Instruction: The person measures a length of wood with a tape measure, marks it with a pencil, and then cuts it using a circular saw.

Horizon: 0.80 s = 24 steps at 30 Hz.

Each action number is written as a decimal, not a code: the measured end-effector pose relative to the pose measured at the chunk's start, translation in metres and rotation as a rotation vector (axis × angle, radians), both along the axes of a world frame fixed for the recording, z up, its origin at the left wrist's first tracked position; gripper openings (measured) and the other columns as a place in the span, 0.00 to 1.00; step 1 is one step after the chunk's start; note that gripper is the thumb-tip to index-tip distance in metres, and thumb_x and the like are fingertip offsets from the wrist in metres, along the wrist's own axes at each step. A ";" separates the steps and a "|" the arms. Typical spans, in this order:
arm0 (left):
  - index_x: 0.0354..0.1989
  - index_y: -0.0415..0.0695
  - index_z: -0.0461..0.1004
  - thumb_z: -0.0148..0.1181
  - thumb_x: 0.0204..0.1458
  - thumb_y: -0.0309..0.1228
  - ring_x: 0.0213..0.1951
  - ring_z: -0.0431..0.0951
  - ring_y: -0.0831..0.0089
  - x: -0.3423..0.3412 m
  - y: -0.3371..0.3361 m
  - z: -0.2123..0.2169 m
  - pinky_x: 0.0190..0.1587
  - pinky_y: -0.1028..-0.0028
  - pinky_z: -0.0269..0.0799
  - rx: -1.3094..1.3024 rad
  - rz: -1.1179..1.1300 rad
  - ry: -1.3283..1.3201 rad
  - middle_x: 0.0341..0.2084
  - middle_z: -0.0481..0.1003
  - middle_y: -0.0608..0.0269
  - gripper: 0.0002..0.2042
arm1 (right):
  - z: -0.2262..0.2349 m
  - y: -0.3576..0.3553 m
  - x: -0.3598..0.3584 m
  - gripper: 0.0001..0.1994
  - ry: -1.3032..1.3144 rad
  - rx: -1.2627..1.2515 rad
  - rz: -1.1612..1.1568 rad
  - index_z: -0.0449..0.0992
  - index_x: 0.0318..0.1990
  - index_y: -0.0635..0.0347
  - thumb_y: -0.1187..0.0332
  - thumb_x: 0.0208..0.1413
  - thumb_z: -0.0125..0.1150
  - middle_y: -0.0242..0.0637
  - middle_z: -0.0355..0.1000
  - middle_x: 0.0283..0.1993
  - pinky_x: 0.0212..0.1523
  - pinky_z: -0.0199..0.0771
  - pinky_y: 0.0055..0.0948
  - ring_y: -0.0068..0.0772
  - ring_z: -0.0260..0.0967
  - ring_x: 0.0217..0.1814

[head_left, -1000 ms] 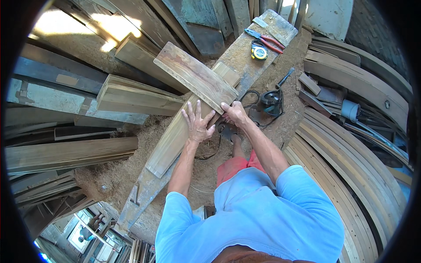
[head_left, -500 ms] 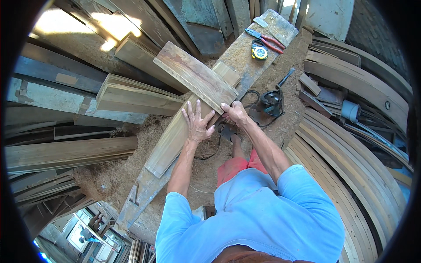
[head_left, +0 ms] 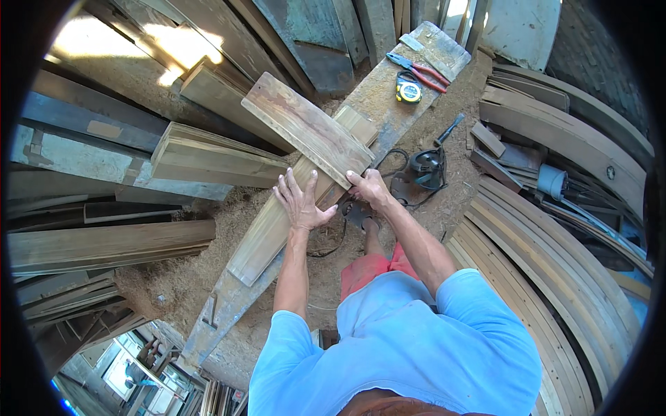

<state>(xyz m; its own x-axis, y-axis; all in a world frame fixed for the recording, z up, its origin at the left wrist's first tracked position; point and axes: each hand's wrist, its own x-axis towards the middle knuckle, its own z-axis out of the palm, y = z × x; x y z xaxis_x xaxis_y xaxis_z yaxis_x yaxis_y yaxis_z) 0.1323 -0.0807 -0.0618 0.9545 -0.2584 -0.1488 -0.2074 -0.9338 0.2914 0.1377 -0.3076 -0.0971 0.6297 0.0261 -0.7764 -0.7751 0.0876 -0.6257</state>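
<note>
A short brown board [head_left: 305,125] with rounded far corners lies crosswise on a longer pale plank [head_left: 258,239]. My right hand [head_left: 372,188] is closed at the near right end of that board, thumb and fingers on its edge. Its palm side is hidden. My left hand [head_left: 300,200] is spread, with fingers stretched out over the long plank beside the board's near edge; it holds nothing. Both wooden pieces rest on a narrow, worn bench [head_left: 225,301] running from lower left to upper right.
Red-handled pliers [head_left: 424,72] and a yellow-and-black tape measure [head_left: 408,90] lie on the bench's far end. A dark corded power tool [head_left: 426,163] sits on the sawdust-covered floor [head_left: 461,156]. Stacked boards [head_left: 208,156] stand left; curved timbers [head_left: 548,270] line the right.
My left hand has lifted slightly and shifted with its fingers spreading wider. My right hand stays at the board's end. The board's place on the plank looks nearly the same.
</note>
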 end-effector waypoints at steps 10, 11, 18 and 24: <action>0.75 0.75 0.56 0.80 0.23 0.57 0.74 0.44 0.29 0.002 -0.003 0.004 0.71 0.27 0.37 0.000 0.000 -0.008 0.76 0.45 0.34 0.61 | 0.004 -0.094 -0.011 0.21 -0.049 -0.093 0.050 0.80 0.49 0.69 0.55 0.68 0.62 0.40 0.83 0.41 0.39 0.79 0.29 0.25 0.78 0.36; 0.76 0.74 0.55 0.80 0.24 0.56 0.74 0.44 0.29 0.002 -0.003 0.005 0.71 0.28 0.38 0.007 -0.004 -0.006 0.76 0.45 0.34 0.61 | -0.002 -0.106 -0.014 0.19 -0.055 -0.153 0.066 0.80 0.46 0.69 0.57 0.67 0.62 0.40 0.83 0.38 0.39 0.79 0.30 0.26 0.78 0.36; 0.75 0.73 0.56 0.82 0.22 0.55 0.74 0.45 0.31 0.002 -0.001 0.005 0.71 0.28 0.40 -0.003 -0.006 -0.015 0.76 0.45 0.35 0.61 | -0.036 -0.142 -0.025 0.16 -0.044 -0.318 0.200 0.80 0.38 0.68 0.60 0.62 0.62 0.42 0.82 0.33 0.41 0.78 0.36 0.33 0.80 0.36; 0.75 0.73 0.57 0.82 0.21 0.55 0.74 0.46 0.31 0.009 -0.002 0.011 0.71 0.29 0.41 0.025 -0.013 0.005 0.75 0.46 0.34 0.62 | -0.086 -0.148 -0.050 0.17 0.003 -0.409 0.446 0.79 0.36 0.68 0.58 0.61 0.63 0.53 0.82 0.36 0.45 0.78 0.46 0.52 0.82 0.42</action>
